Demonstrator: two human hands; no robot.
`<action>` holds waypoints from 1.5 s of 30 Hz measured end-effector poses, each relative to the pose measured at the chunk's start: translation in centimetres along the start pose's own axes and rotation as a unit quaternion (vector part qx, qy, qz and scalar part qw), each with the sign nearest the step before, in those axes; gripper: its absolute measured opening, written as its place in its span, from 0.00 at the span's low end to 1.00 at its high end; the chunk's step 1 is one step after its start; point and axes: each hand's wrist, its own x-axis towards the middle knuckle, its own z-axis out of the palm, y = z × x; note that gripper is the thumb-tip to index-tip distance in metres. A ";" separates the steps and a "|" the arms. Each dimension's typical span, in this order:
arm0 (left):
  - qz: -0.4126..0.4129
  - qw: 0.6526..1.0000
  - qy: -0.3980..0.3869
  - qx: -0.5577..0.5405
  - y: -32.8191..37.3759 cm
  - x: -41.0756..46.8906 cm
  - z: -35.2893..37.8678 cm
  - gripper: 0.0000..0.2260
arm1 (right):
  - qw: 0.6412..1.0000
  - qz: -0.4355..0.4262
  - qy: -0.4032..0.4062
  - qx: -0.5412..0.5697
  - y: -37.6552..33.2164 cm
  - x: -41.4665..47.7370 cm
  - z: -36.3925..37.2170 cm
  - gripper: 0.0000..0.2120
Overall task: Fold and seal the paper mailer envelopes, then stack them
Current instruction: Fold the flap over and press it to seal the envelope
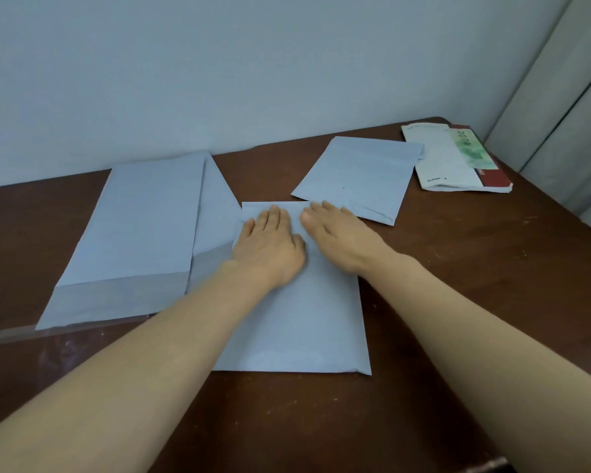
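A pale blue paper mailer [301,322] lies flat in the middle of the brown table, its far flap folded down. My left hand [270,240] and my right hand [338,233] both press flat on that folded far end, side by side, fingers extended. They grip nothing. To the left lies a pile of unfolded mailers [140,230] with their flaps open toward me. One folded mailer [359,179] lies at the back right, apart from my hands.
A clear plastic sleeve [48,331] sticks out from under the left pile near the table's front left. A white packet on a red book [458,162] sits at the far right corner. A wall runs behind the table, a curtain at right.
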 end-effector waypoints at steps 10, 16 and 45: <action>-0.004 1.000 0.013 -0.007 -1.8 -0.5 0.5 0.25 | 0.992 -0.005 -0.047 -0.117 0.1 -0.4 1.6 0.25; 0.051 0.998 0.024 0.010 -2.5 -0.7 0.0 0.24 | 0.994 0.012 -0.044 -0.098 -0.9 0.0 0.6 0.25; 0.027 1.000 0.009 0.012 -4.3 -0.7 -0.7 0.25 | 0.982 0.118 -0.002 -0.146 1.0 -1.4 0.9 0.26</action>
